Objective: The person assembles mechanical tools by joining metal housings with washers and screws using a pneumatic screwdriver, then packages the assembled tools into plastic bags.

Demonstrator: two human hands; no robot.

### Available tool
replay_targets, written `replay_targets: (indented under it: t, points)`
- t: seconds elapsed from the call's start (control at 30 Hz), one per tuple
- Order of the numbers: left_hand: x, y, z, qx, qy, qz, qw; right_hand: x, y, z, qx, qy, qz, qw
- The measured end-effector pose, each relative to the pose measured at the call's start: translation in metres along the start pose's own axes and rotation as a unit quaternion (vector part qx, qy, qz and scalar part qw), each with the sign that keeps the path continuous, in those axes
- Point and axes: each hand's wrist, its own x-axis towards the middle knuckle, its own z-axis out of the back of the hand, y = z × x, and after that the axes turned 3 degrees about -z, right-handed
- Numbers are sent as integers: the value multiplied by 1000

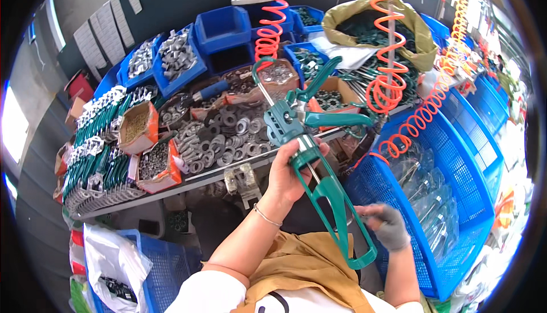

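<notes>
My left hand point(288, 170) is closed around the collar of a green caulking gun point(336, 213), which is tilted across my front. Its open cradle frame points down toward my lap. The handle and trigger point(336, 120) stick out at the upper right, and its metal rod ends in a green hook at the top. My right hand point(387, 226), in a grey fingerless glove, is beside the frame's right edge. Its fingers reach toward the frame, slightly blurred; whether they touch it I cannot tell. Nothing shows in that hand.
Loose metal washers point(228, 136) cover the bench middle. Green handle parts point(97, 142) line its left side beside small parts boxes point(138, 127). Blue bins point(222, 28) stand behind. Orange coiled hoses point(390, 85) hang down. A blue crate point(399, 222) of bagged guns stands right.
</notes>
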Motion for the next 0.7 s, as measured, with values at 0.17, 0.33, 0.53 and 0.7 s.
replay_targets:
  t: [0.17, 0.33, 0.53, 0.7]
  points:
    - [-25, 19, -16, 147, -84, -97, 981, 54, 60, -63, -471, -100, -115, 869]
    - [-29, 24, -32, 201, -90, -149, 964, 77, 20, -77, -562, -261, -2, 785]
    - [-24, -3, -25, 204, 88, 35, 974, 83, 3, -59, 329, 161, -149, 919]
    - [-20, 9, -47, 380, 45, -137, 914, 102, 12, -59, 218, 36, -88, 971]
